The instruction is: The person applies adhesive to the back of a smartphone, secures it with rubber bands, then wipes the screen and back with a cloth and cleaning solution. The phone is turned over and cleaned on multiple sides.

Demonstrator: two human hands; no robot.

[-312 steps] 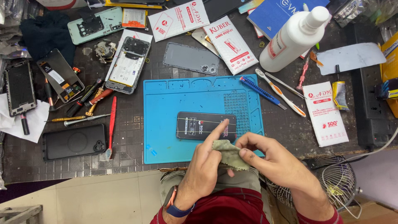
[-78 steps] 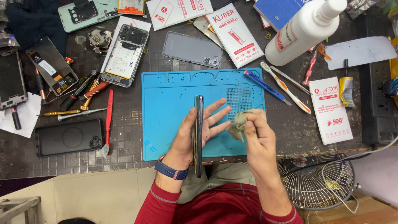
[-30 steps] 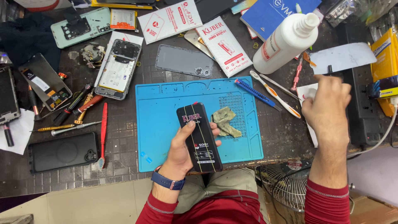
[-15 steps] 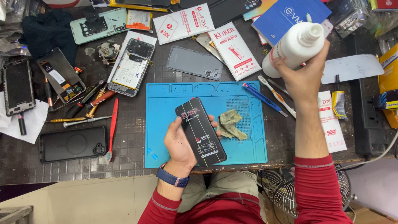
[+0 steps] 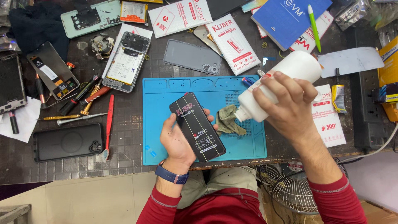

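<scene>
My left hand (image 5: 177,139) holds a black phone display panel (image 5: 197,126) with a printed protective film, tilted above the blue work mat (image 5: 166,95). A white plastic squeeze bottle (image 5: 278,85) is gripped in my right hand (image 5: 290,105) and tipped over, its nozzle pointing down-left at a crumpled olive-green cloth (image 5: 229,120) that lies on the mat. The nozzle sits right at the cloth's edge.
Left of the mat lie a black phone (image 5: 66,142), a red spudger (image 5: 108,124), screwdrivers (image 5: 78,118) and opened phone bodies (image 5: 124,62). Behind the mat are a grey back cover (image 5: 191,56), packets and a blue box (image 5: 290,18). A small fan (image 5: 290,186) stands below the table's edge.
My right hand has brought the white bottle down from the table's back right and tipped it over the cloth. The left hand keeps the display panel, now lowered a little.
</scene>
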